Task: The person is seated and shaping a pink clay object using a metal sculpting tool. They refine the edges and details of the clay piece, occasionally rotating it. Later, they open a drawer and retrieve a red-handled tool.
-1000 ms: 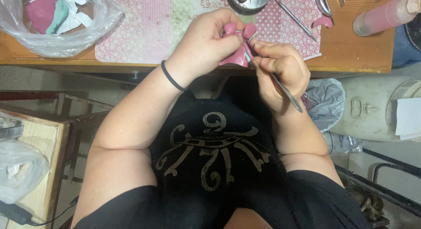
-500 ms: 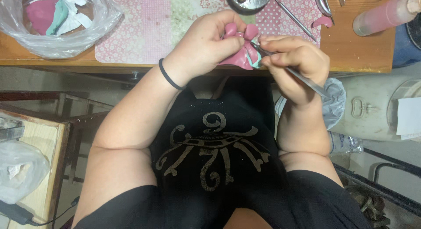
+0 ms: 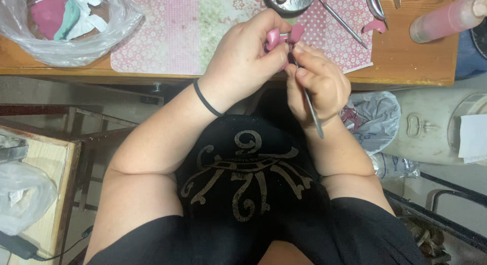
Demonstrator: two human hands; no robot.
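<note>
While the left hand (image 3: pixel 243 59) grips a pink clay piece (image 3: pixel 284 39) over the table edge (image 3: pixel 152 75), the right hand (image 3: pixel 317 85) pinches a thin metal tool (image 3: pixel 310 105) against it.

Clay piece (image 3: pixel 284 39) is showing pink. Mat (image 3: pixel 203 26) under it is showing pink dots, pink checks and pale green floral patches. Bag (image 3: pixel 66 21) left of the mat is holding pink, teal and white scraps. Bottle (image 3: pixel 446 19) right of the mat is looking pink.
</note>
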